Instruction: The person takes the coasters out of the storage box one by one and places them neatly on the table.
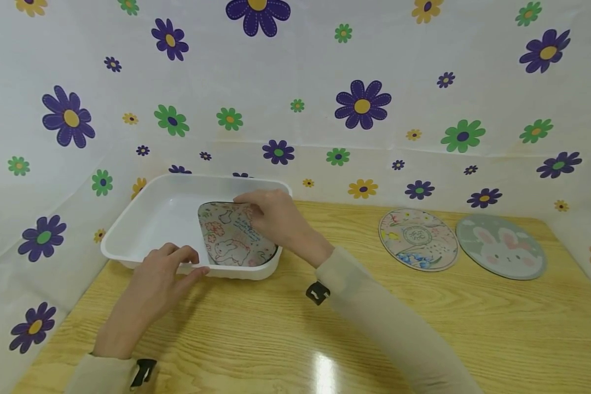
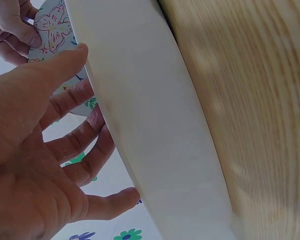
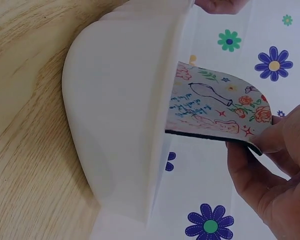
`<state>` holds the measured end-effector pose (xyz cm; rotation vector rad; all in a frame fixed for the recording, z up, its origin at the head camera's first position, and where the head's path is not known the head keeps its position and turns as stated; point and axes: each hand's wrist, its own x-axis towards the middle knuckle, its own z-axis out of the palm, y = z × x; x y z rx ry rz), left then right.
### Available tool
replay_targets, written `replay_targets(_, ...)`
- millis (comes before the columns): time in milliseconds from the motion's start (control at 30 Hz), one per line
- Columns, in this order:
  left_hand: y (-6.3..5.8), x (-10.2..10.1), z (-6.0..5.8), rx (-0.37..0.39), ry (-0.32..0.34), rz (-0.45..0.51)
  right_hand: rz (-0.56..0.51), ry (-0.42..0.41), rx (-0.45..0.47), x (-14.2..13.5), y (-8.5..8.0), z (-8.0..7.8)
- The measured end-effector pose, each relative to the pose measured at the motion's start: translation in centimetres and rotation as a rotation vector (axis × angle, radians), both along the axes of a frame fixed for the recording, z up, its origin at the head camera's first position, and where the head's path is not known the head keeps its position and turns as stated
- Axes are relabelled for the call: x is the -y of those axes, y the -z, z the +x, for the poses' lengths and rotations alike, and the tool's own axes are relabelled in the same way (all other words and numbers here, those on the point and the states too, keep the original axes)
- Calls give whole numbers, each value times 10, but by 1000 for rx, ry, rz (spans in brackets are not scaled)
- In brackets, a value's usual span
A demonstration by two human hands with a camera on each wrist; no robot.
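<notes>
A white plastic basin point(image 1: 162, 213) stands on the table at the left in the head view. Inside it, toward its right end, a rounded-square mouse pad point(image 1: 231, 238) with a rabbit and flower print leans at a tilt. My right hand point(image 1: 276, 219) pinches the pad's far upper edge between thumb and fingers. The right wrist view shows the pad's black underside point(image 3: 205, 136) and a slight bend at the held corner. My left hand point(image 1: 162, 276) rests its spread, relaxed fingertips on the basin's near rim point(image 2: 110, 125).
Two round mouse pads lie on the wooden table point(image 1: 374, 323) at the right: a pink floral one point(image 1: 418, 239) and a grey-green one with a rabbit face point(image 1: 502, 246). A white flower-print cloth point(image 1: 300, 71) hangs behind the table and along its sides.
</notes>
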<state>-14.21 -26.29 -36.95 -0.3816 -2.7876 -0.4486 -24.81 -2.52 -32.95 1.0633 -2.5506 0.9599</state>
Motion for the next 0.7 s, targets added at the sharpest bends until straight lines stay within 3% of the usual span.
replay_targets(267, -2, 0, 1, 23, -12, 0, -116, 17, 31, -8, 0, -1)
replay_targets(700, -1, 0, 0, 8, -1, -4, -346, 160, 242, -25, 6, -2)
